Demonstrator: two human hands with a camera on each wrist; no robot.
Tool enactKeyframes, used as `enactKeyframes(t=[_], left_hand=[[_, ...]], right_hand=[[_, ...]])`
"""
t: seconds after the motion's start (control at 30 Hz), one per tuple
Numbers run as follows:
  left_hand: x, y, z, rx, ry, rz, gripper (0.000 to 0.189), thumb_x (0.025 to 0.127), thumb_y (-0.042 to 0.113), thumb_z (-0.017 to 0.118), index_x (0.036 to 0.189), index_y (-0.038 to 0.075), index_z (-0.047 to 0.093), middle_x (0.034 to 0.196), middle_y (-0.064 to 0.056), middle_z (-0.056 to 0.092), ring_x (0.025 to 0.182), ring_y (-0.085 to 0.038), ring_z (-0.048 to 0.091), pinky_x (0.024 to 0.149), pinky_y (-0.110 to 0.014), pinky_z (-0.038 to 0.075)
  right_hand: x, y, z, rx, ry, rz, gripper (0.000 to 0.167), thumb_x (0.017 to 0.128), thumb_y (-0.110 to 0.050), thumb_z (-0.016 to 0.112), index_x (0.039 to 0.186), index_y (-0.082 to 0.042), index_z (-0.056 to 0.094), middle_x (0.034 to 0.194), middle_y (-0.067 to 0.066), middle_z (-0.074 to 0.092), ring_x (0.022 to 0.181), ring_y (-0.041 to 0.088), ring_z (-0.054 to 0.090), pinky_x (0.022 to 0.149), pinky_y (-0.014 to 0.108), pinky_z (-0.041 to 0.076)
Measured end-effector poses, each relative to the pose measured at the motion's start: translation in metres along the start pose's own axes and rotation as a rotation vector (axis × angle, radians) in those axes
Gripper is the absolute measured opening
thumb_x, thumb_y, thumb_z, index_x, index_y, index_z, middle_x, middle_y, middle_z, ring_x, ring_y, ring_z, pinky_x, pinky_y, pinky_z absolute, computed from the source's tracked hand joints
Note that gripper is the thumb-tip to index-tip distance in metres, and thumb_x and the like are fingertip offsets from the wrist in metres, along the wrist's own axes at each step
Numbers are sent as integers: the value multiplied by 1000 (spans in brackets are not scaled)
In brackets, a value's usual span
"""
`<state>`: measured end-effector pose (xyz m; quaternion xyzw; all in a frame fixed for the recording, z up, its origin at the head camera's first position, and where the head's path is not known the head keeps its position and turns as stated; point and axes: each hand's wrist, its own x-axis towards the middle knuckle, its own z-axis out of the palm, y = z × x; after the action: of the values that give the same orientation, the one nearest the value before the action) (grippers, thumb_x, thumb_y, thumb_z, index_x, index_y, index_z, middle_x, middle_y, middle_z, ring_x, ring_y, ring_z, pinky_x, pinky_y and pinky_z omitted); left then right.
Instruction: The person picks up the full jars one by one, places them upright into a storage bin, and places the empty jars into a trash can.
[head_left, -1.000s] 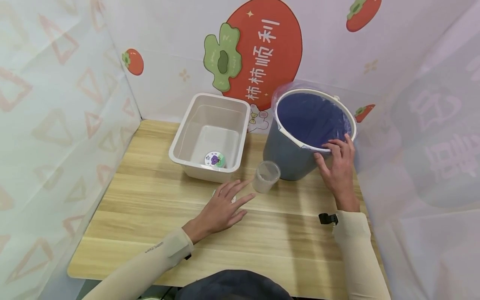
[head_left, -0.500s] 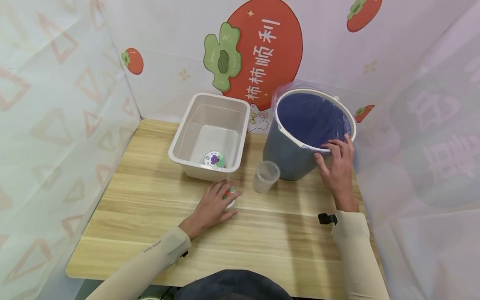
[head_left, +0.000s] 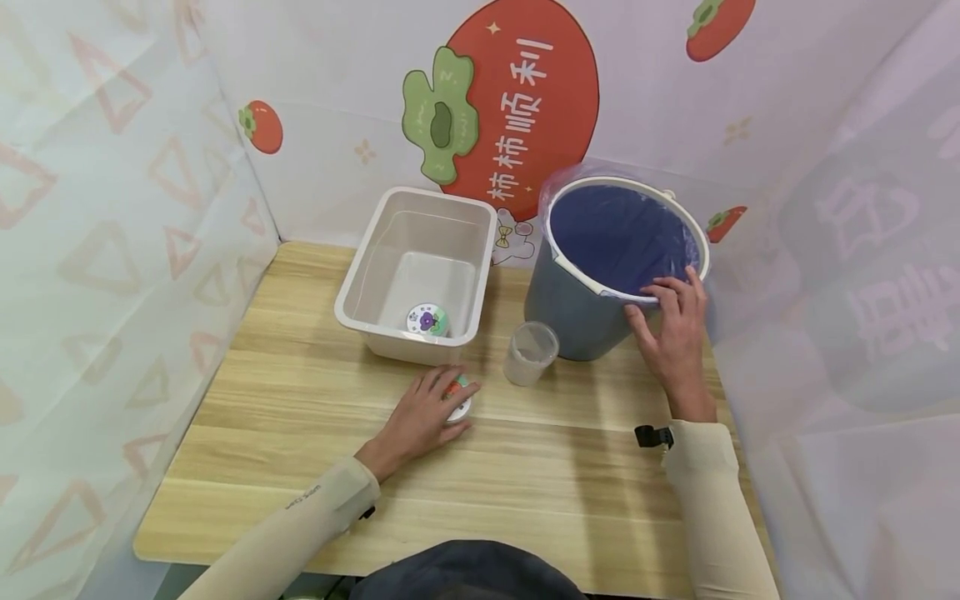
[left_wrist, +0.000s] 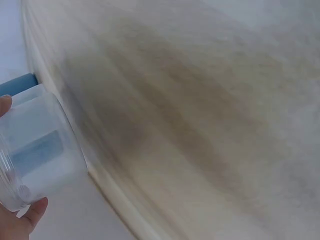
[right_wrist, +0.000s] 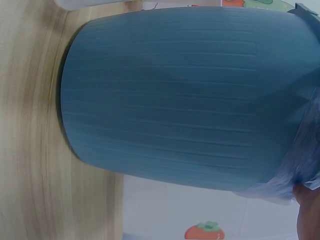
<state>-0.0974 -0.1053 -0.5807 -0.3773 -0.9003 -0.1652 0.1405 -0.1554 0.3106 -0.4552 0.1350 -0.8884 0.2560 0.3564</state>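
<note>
My left hand (head_left: 420, 417) has its fingers and thumb around a clear plastic jar with a round red, green and white printed top (head_left: 459, 393). The left wrist view shows the transparent wall of the jar (left_wrist: 45, 145) between thumb and fingertip, its base at the table; its top is out of frame there. My right hand (head_left: 678, 350) grips the rim of a blue trash bin (head_left: 570, 300), fingers over the inside and thumb outside. In the right wrist view the thumb (right_wrist: 306, 200) touches the plastic liner (right_wrist: 295, 165).
A beige basin (head_left: 356, 321) stands behind the left hand; inside it lies a round item with a purple flower print (head_left: 427, 320). An open clear cup (head_left: 528, 357) stands between jar and bin. Printed sheets wall in the wooden table (head_left: 300, 392) at the back and sides.
My left hand has moved left from beside the clear cup, and its spread fingers have closed around the jar. The right hand stays at the bin rim.
</note>
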Motion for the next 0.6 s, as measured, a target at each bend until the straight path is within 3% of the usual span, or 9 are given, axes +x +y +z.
enactKeyframes(t=[0.27, 0.6], left_hand=[[13, 18, -20, -78, 73, 80, 72, 88, 39, 93, 151, 23, 64, 157, -15, 57, 141, -36, 56, 104, -52, 56], [34, 44, -40, -74, 155, 176, 72, 86, 42, 92, 150, 24, 65, 153, -14, 60, 140, -35, 56, 110, -49, 55]], right_hand=[[-1, 1, 0, -1, 1, 16, 66, 109, -59, 57, 119, 6, 64, 131, 33, 58, 153, 58, 35, 136, 60, 15], [-2, -1, -1, 16, -3, 39, 72, 107, -66, 55, 119, 3, 66, 134, 31, 59, 157, 55, 31, 135, 64, 16]])
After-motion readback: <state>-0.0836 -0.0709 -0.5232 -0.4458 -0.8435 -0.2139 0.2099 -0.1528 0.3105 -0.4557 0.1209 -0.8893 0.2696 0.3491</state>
